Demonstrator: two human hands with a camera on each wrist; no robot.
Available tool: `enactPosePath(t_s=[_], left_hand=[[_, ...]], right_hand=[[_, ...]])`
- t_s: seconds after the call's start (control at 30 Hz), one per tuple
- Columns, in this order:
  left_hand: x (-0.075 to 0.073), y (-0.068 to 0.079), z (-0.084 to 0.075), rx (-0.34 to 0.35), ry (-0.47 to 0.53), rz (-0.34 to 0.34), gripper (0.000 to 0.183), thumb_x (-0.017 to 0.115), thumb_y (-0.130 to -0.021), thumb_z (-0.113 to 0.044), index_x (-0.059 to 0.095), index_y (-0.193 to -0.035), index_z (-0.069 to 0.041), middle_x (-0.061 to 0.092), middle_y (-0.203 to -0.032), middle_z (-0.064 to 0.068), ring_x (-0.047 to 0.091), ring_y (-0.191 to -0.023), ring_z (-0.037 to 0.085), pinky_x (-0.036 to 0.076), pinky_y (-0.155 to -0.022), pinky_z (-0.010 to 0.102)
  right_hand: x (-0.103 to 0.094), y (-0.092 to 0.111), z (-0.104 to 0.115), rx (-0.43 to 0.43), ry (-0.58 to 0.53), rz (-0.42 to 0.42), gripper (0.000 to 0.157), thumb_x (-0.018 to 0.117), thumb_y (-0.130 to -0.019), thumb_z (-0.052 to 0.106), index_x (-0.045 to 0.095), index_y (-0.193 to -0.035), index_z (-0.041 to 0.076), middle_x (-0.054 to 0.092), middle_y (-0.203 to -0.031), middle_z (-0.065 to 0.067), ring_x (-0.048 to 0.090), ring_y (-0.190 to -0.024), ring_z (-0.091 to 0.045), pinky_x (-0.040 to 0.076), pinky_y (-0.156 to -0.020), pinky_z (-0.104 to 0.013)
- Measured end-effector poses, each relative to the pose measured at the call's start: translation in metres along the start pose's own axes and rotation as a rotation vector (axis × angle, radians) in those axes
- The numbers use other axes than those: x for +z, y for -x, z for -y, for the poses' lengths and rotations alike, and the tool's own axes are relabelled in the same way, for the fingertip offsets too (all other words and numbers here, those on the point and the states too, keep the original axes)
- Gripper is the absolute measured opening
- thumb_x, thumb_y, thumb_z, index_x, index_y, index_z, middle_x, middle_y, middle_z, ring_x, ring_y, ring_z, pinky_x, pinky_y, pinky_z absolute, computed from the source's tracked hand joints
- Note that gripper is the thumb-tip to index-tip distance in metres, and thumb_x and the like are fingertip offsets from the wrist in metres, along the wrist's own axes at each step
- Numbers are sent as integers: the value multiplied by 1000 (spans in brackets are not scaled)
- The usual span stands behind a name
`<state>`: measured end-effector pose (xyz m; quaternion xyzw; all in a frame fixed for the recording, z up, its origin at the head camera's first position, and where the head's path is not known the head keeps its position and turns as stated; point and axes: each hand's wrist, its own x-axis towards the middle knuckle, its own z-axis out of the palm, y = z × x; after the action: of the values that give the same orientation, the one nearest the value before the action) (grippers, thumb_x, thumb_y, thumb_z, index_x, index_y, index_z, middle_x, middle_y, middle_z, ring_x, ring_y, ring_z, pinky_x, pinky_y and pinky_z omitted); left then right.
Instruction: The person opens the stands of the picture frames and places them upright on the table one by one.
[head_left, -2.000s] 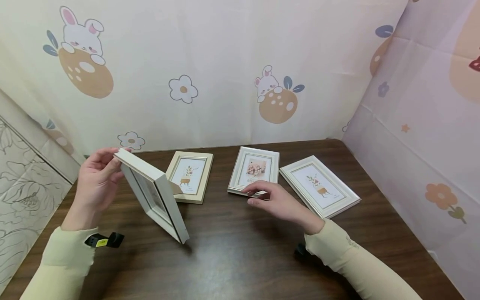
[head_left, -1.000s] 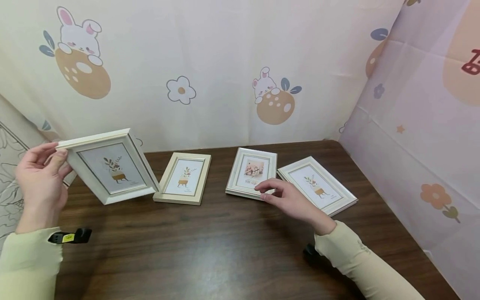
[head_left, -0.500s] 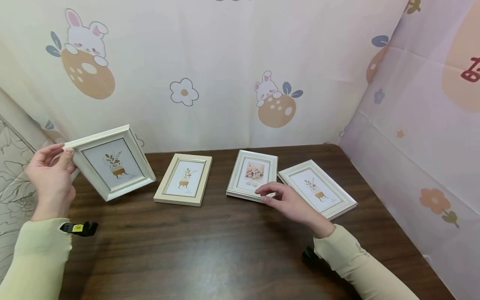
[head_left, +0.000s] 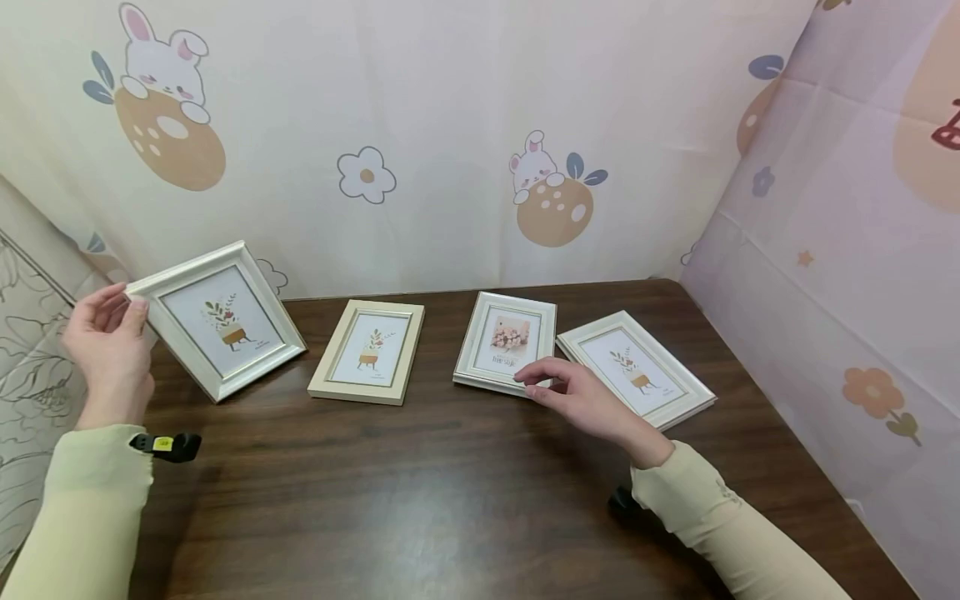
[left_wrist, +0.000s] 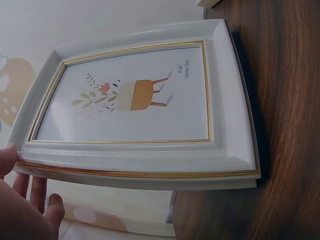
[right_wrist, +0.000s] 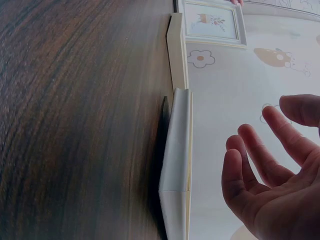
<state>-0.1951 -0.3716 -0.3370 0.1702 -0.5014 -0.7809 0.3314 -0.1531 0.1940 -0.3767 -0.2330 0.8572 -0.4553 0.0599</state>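
Observation:
At the left, my left hand (head_left: 112, 350) pinches the upper left corner of a white picture frame (head_left: 258, 372) between thumb and fingers. This frame leans back, its lower edge at the table, with a potted-plant print facing me; a thin gold line edges the print in the left wrist view. My right hand (head_left: 581, 400) hovers over the near right corner of a white picture frame (head_left: 468, 354) with a pink flower print. Its fingers (right_wrist: 260, 157) are loosely bent and hold nothing, apart from the frame's edge (right_wrist: 175, 165).
A cream picture frame (head_left: 410, 354) lies flat between the two white ones. Another white picture frame (head_left: 678, 410) lies turned at an angle by my right wrist. The dark wooden table (head_left: 360, 500) ends at a patterned curtain (head_left: 442, 100) behind and at the right.
My left hand has carried the white frame leftward and turned its print toward me, then lowered it toward the table. The right hand has shifted slightly right.

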Motion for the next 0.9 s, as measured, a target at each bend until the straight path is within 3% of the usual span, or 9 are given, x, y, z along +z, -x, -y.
enactPosePath(t_s=[0.13, 0.23, 0.37, 0.5, 0.6, 0.73, 0.83, 0.9], left_hand=[[-3, 0, 0, 3, -66, -8, 34, 72, -88, 2, 68, -119, -8, 64, -117, 1, 57, -106, 10, 49, -82, 10], [-4, 2, -1, 21, -61, -20, 34, 73, -87, 2, 67, -120, -8, 63, -118, 1, 56, -105, 9, 48, -82, 10], [-2, 7, -4, 87, -8, -58, 32, 70, -88, 7, 65, -117, -5, 59, -119, 4, 58, -99, 10, 49, -82, 13], [2, 17, -9, 161, -69, -52, 24, 67, -92, 1, 62, -114, -5, 55, -113, 4, 57, -93, 10, 48, -75, 14], [10, 25, -11, 222, -54, 28, 17, 66, -93, 2, 62, -109, -2, 57, -107, 7, 58, -86, 13, 48, -66, 16], [23, 37, -12, 257, -4, 194, 11, 65, -92, 7, 62, -101, 2, 61, -100, 13, 61, -78, 18, 50, -60, 17], [31, 46, -11, 254, -104, 310, 10, 64, -93, 5, 64, -102, 0, 63, -100, 12, 62, -79, 16, 51, -63, 16], [35, 51, -8, 260, -239, 412, 11, 63, -95, 2, 64, -106, -1, 65, -102, 9, 63, -81, 13, 51, -66, 16]], right_hand=[[1, 0, -1, -1, -1, 0, 21, 67, -96, 13, 69, -117, 6, 68, -115, -7, 59, -103, -20, 51, -90, -46], [2, -1, -3, 0, -4, 2, 22, 67, -97, 14, 69, -117, 6, 68, -115, -7, 59, -103, -21, 50, -90, -46], [0, -2, -4, 2, 3, 1, 22, 66, -97, 15, 69, -117, 7, 68, -115, -6, 59, -104, -20, 51, -90, -44], [-4, -5, -5, -4, 8, -17, 21, 66, -97, 13, 69, -117, 6, 68, -115, -9, 61, -101, -20, 52, -87, -42], [-7, -7, -5, -15, -2, -28, 20, 66, -97, 12, 70, -116, 8, 68, -115, -13, 61, -100, -20, 53, -85, -42], [-10, -9, -2, -22, -11, -32, 18, 66, -97, 12, 70, -115, 11, 67, -116, -14, 61, -101, -20, 53, -86, -42], [-12, -9, -1, -19, 2, -35, 18, 66, -97, 13, 70, -115, 12, 68, -115, -11, 61, -101, -19, 52, -88, -40], [-14, -10, -2, -13, 6, -40, 18, 65, -98, 14, 70, -115, 12, 68, -115, -9, 62, -101, -18, 51, -89, -40]])
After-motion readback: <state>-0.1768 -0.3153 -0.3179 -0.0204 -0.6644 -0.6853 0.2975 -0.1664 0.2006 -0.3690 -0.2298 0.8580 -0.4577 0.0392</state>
